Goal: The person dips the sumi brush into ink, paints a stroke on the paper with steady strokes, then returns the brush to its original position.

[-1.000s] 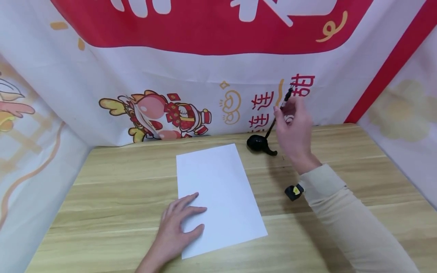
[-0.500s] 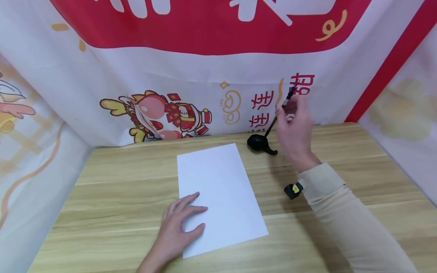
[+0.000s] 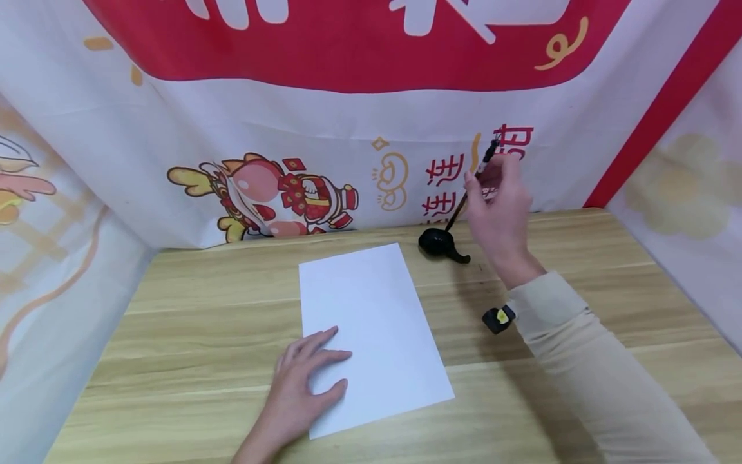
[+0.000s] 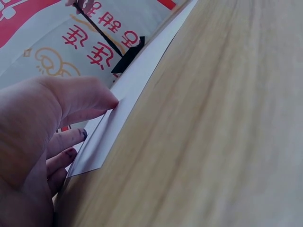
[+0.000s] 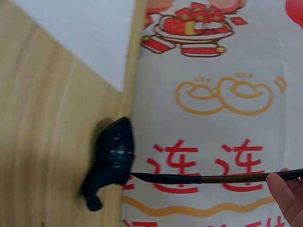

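My right hand [image 3: 500, 216] pinches a calligraphy brush [image 3: 457, 211] partway along its handle, between thumb and fingers. The brush slants, its dark bristles pointing down to a small black ink dish [image 3: 436, 242] with a curved spout-like end. In the right wrist view the pointed bristle tip of the brush [image 5: 165, 178] is right at the rim of the ink dish [image 5: 116, 151]. A blank white sheet of paper [image 3: 377, 309] lies left of the dish. My left hand [image 3: 297, 386] rests on the paper's lower left edge with fingers spread; dark stains show on some fingertips in the left wrist view.
The wooden table [image 3: 203, 341] runs back to a white cloth backdrop [image 3: 324, 116] with red and cartoon prints, and cloth also hangs at both sides. A small black device with a yellow mark [image 3: 498, 318] sits by the right sleeve cuff. Tiny dark specks lie near the dish.
My right hand and the brush shift only slightly over the ink dish, the brush's angle changing a little. The left hand and the paper stay put.
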`<state>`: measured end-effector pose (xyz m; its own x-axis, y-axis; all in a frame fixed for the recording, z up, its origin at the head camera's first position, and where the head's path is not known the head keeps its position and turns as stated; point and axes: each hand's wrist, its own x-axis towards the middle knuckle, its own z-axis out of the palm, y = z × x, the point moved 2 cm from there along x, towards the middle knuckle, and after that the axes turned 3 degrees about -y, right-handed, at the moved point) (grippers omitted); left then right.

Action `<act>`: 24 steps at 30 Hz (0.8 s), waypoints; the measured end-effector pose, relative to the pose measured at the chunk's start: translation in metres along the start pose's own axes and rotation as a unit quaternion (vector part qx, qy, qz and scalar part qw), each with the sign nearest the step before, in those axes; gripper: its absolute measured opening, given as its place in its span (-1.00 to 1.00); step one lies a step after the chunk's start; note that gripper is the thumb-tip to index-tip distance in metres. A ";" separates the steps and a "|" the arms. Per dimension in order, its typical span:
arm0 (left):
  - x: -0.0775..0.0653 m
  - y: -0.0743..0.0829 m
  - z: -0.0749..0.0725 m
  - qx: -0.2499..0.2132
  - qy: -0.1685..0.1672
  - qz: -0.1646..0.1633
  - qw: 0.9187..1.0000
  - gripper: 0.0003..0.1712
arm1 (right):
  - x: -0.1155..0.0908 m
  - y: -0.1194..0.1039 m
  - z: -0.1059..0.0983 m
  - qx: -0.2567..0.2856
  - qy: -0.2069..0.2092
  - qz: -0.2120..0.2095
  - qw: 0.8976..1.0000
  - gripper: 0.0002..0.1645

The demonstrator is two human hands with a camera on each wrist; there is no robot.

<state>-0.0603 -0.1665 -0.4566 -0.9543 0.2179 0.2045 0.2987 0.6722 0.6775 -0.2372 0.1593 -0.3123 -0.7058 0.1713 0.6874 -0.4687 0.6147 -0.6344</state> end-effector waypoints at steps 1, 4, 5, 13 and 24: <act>0.000 0.000 0.000 0.002 0.001 0.001 1.000 -0.50 | 0.002 -0.001 -0.001 0.002 0.006 -0.001 1.000 -0.69; 0.000 0.000 0.000 0.004 0.003 0.002 1.000 -0.50 | 0.006 -0.004 -0.001 0.011 0.015 -0.010 1.000 -0.67; 0.000 0.000 0.000 0.004 0.004 0.001 1.000 -0.51 | 0.006 -0.005 0.000 0.013 0.012 -0.011 1.000 -0.66; -0.001 0.001 0.002 0.001 0.001 -0.001 1.000 -0.51 | -0.003 0.005 0.005 0.002 -0.015 0.023 1.000 -0.67; 0.000 -0.001 0.002 0.000 -0.003 -0.011 1.000 -0.49 | 0.007 0.001 0.002 0.015 0.012 0.002 1.000 -0.71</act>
<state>-0.0606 -0.1656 -0.4582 -0.9604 0.2076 0.1861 0.2783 0.6765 0.6818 -0.2434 0.1601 -0.3091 -0.6952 0.1924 0.6926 -0.4821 0.5898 -0.6478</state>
